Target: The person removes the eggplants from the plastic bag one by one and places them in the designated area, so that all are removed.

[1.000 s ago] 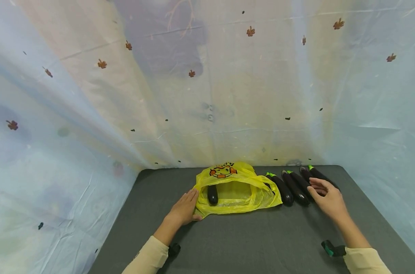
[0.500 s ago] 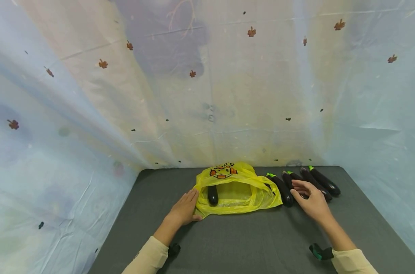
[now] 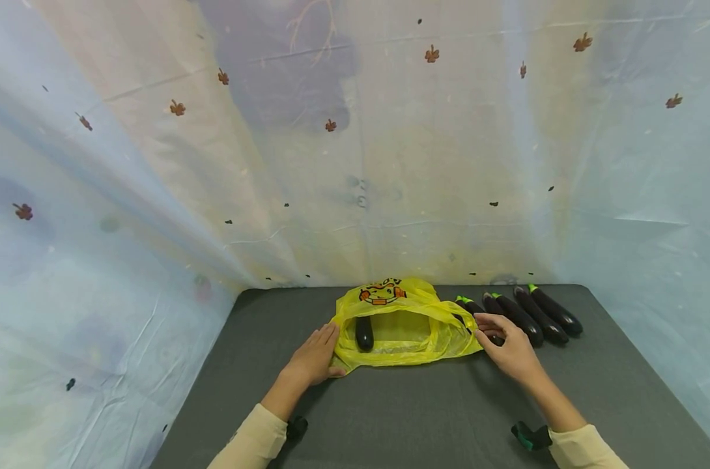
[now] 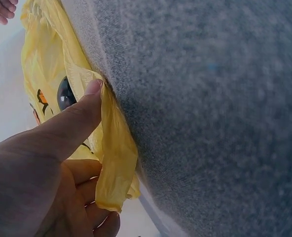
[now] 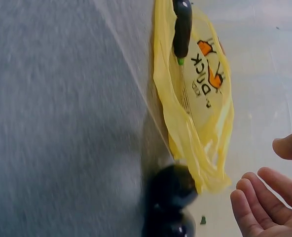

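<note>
A yellow plastic bag [image 3: 390, 359] lies on its side with its mouth toward me and an eggplant [image 3: 363, 334] inside. My left hand [image 3: 314, 357] holds the bag's left edge; in the left wrist view the thumb [image 4: 91, 94] lies on the rim and the fingers are behind the plastic. Beside the bag's right end, my right hand [image 3: 510, 350] hovers with loosely bent, parted fingers, over the nearest loose eggplant [image 3: 473, 307], which it partly hides. The right wrist view shows that hand holding nothing, apart from the dark eggplant ends [image 5: 171, 187].
Several more eggplants [image 3: 557, 312] lie side by side at the back right of the dark grey table [image 3: 413, 417]. A patterned plastic sheet [image 3: 390, 163] hangs behind the table and along its sides.
My right hand has moved left across the row of eggplants, from the right-hand ones to the one by the bag. The left hand and the bag have stayed put.
</note>
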{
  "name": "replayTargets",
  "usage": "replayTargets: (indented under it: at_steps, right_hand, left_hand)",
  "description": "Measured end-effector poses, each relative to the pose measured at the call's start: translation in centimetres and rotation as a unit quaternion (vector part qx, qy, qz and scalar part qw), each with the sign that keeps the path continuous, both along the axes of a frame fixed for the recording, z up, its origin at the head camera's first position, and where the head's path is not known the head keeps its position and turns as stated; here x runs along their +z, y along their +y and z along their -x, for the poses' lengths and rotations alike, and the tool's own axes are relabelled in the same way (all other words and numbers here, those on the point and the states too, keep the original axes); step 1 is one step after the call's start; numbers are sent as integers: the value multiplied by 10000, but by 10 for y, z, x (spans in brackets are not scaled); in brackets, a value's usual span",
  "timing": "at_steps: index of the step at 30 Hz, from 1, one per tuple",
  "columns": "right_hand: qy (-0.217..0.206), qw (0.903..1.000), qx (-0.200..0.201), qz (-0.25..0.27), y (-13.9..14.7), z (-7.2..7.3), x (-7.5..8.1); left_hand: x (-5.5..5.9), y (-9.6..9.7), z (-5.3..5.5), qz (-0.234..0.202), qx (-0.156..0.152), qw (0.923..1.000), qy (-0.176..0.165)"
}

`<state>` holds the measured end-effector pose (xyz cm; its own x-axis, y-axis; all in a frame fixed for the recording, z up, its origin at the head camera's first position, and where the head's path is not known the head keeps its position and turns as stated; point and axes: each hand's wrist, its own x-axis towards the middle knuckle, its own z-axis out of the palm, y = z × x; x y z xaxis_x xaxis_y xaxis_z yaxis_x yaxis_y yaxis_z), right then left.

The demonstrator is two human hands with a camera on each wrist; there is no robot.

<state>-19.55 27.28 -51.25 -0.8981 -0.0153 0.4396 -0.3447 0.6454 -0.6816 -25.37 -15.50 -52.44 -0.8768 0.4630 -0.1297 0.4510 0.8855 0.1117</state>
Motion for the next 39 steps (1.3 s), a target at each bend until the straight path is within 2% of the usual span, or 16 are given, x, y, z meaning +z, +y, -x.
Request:
replayTargets:
  at_steps: [12, 19, 31, 39]
  right_hand:
    - [-198, 9987, 451, 161, -26, 4, -5]
    - [-116, 9973, 656, 311, -38, 8, -7]
    - [-363, 9938, 974, 389, -66, 13, -15]
    - [-509, 9892, 1288, 473, -90, 17, -16]
  left_hand:
    - [1, -3, 2, -86, -100, 9999, 42]
    - [-2, -3, 4, -19, -139, 9999, 61]
    - [-3, -1, 7, 91, -5, 9999, 62]
    - [0, 1, 6, 193, -9, 9998, 89]
